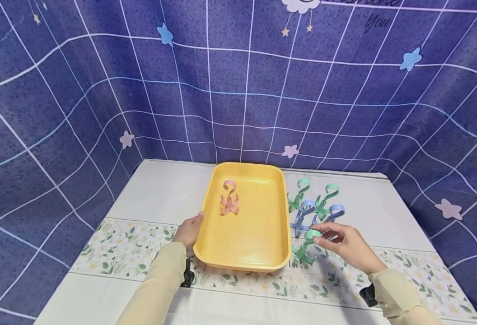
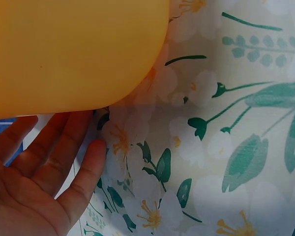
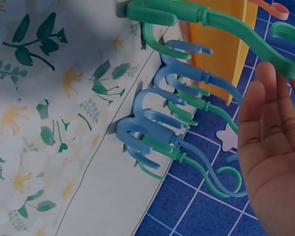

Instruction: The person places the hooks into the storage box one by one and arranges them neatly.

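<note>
A yellow plastic tray (image 1: 246, 266) lies on the table with one pink claw hook (image 1: 230, 205) inside, at its upper left. My left hand (image 1: 188, 231) is against the tray's left side; in the left wrist view its fingers (image 2: 54, 152) reach out fairly straight to the underside of the tray's edge. My right hand (image 1: 346, 243) pinches the curled top of a green claw hook (image 1: 303, 253) between thumb and fingertips, just right of the tray. The hook's prongs point down, close over the table. In the right wrist view its stem (image 3: 236, 29) runs toward my fingers.
Behind the right hand stand two blue claw hooks (image 1: 299, 221) and two more green ones (image 1: 328, 193), crowded together along the tray's right side. A flowered strip (image 1: 246, 282) crosses the white tabletop. Purple grid-patterned curtain (image 1: 238, 108) hangs behind and at both sides.
</note>
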`<move>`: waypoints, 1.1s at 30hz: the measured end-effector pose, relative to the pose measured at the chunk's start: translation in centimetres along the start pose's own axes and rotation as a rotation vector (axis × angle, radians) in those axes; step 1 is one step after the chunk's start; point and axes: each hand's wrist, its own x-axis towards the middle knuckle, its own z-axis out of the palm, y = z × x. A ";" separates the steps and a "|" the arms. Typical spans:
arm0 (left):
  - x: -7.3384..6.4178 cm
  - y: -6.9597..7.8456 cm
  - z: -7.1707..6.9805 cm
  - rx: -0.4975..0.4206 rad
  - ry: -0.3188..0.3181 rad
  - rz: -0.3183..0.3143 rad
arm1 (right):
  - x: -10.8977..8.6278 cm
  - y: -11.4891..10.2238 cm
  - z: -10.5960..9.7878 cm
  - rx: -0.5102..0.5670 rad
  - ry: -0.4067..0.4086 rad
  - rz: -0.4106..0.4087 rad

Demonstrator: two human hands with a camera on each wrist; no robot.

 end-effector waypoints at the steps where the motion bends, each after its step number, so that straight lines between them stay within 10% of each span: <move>1: 0.0 0.0 0.0 0.000 0.000 0.001 | 0.0 0.0 0.0 -0.006 0.004 -0.005; 33: -0.2 0.3 0.0 -0.016 0.003 -0.027 | -0.2 0.0 0.6 0.035 0.011 0.042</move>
